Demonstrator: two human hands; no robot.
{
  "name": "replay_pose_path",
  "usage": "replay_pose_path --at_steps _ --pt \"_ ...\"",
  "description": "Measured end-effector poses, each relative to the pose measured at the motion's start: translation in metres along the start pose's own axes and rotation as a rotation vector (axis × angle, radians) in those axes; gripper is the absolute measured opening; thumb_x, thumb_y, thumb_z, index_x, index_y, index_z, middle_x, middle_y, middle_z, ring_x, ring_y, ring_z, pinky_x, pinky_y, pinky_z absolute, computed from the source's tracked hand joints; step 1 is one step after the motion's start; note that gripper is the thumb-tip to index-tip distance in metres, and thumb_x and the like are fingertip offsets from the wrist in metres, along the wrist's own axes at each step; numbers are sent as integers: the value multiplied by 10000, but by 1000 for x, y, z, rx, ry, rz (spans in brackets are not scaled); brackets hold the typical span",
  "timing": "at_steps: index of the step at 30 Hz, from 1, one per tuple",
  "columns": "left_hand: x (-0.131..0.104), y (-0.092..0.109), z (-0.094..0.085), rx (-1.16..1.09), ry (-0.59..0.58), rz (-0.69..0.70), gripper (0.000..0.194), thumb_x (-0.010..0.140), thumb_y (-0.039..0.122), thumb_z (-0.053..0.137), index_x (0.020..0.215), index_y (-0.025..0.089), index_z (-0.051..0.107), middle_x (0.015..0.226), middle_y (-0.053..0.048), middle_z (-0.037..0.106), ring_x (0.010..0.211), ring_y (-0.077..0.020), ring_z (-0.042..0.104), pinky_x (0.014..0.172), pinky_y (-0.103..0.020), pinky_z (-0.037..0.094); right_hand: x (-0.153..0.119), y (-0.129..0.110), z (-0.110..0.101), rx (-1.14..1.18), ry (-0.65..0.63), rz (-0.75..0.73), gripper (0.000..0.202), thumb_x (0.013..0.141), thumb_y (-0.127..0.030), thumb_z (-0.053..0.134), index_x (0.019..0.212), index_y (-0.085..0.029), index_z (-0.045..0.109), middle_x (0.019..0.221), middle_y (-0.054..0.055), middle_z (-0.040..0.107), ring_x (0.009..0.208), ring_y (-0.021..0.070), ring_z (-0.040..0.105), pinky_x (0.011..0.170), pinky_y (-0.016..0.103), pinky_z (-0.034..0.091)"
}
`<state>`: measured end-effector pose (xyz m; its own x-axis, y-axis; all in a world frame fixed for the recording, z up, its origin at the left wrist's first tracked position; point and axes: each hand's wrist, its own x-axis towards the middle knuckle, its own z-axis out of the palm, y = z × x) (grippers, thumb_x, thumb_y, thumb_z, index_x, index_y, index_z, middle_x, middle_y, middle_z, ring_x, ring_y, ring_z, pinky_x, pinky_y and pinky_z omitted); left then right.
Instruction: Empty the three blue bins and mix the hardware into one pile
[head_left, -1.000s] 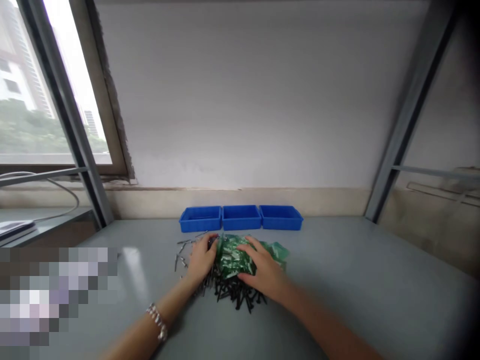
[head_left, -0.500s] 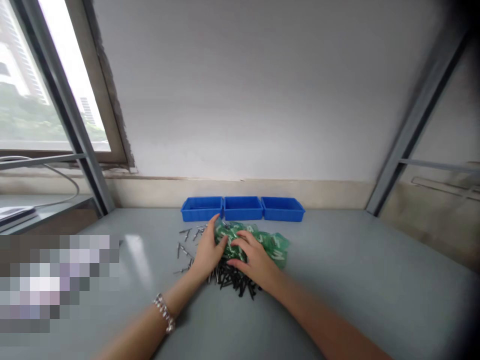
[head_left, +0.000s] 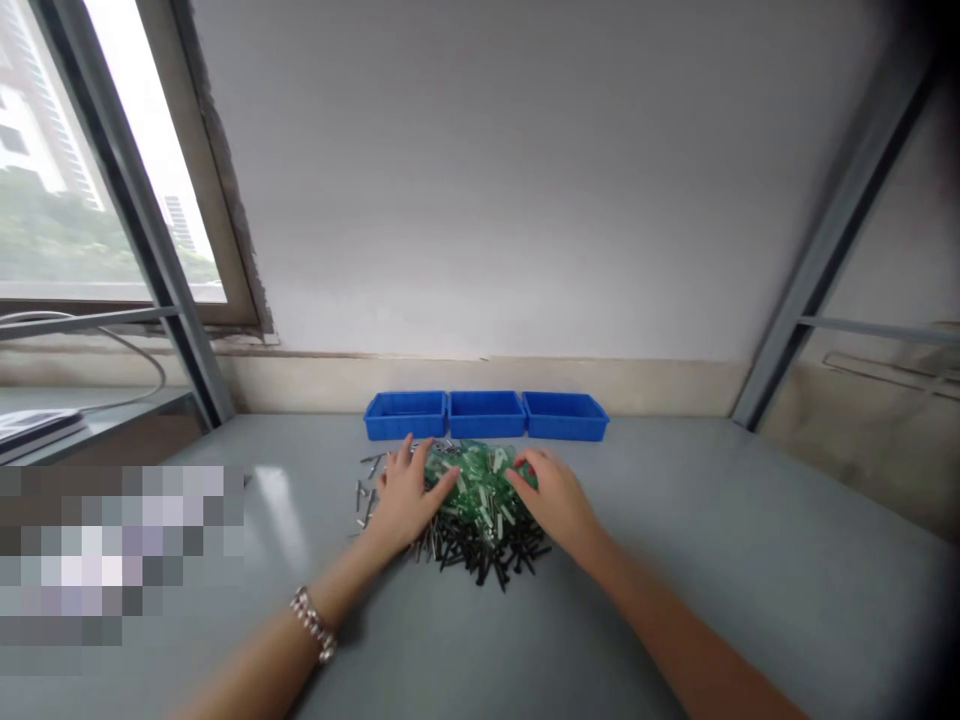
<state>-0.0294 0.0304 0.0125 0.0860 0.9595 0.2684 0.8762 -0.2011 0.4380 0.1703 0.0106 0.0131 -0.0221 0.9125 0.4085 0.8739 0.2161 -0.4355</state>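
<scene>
A heap of crinkled, see-through green plastic packets [head_left: 480, 500] with white pieces in or on them lies on the grey table. My left hand [head_left: 406, 500] rests at the heap's left side, fingers spread and thumb against the green plastic. At the right edge, my right hand [head_left: 551, 495] has its fingers curled over the green plastic, thumb close to them. Black screws [head_left: 480, 565], pointed and dark, stick out from under the front of the heap. Several silver metal pins or rivets [head_left: 367, 495] are scattered left of my left hand, some partly hidden by it.
Behind the heap stand three blue bins in a row: left [head_left: 406, 428], middle [head_left: 486, 425] and right [head_left: 566, 426]. A pale wall [head_left: 487, 200] rises behind them. Grey metal posts flank the table [head_left: 712, 560], and a pixelated patch covers the lower left.
My hands have moved apart, the right one to the right and slightly up. The green packets are bunched closer together, no longer stretching far right. More black screws show at the right.
</scene>
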Motion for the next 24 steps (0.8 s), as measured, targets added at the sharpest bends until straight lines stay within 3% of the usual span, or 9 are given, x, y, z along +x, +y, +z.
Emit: replay_pose_path --at_steps 5,10,14,17,20,22,24 --pt "-6 4 13 103 -127 99 715 733 602 448 1337 258 281 1403 -157 224 1246 -378 253 947 -564 229 -4 -10 2 220 -156 -143 181 761 -312 555 888 -193 606 867 45 596 859 192 546 739 309 427" --pt "-4 2 10 144 -86 109 626 782 477 420 1321 177 311 1338 -166 348 1207 -324 339 942 -509 278 -10 -14 0 315 -230 -244 370 683 -316 644 1031 -217 567 1076 50 543 995 198 513 843 323 406" --pt "-1 2 3 186 -22 91 518 790 331 403 1276 156 368 1241 -132 473 1156 -296 386 934 -507 279 -9 -12 -2 309 -221 -277 395 711 -322 609 1090 -248 525 1135 48 513 1038 203 490 855 335 399" --pt "5 -5 -5 216 47 17 491 782 300 411 1255 170 394 1257 -126 458 1200 -303 325 934 -517 271 -2 -6 -5 226 -139 -190 295 767 -291 536 1055 -224 539 1094 67 530 1027 213 489 856 358 389" --pt "16 -22 -12 206 104 -136 519 821 411 372 1278 165 370 1325 -166 365 1236 -341 267 931 -539 265 6 6 -11 49 -54 38 295 781 -261 507 1063 -186 544 1079 107 526 1026 251 476 856 407 371" --pt "22 -35 -16 183 85 -231 566 831 462 343 1296 137 340 1320 -212 351 1226 -369 281 917 -550 277 9 14 -15 -36 -97 184 330 782 -308 504 1080 -170 546 1083 142 518 1025 295 468 818 438 383" --pt "26 -42 -16 114 1 -259 585 843 470 312 1303 109 312 1289 -229 386 1201 -363 331 907 -530 307 8 17 -15 -58 -157 231 356 769 -360 519 1060 -162 566 1045 156 537 1015 324 471 785 448 397"
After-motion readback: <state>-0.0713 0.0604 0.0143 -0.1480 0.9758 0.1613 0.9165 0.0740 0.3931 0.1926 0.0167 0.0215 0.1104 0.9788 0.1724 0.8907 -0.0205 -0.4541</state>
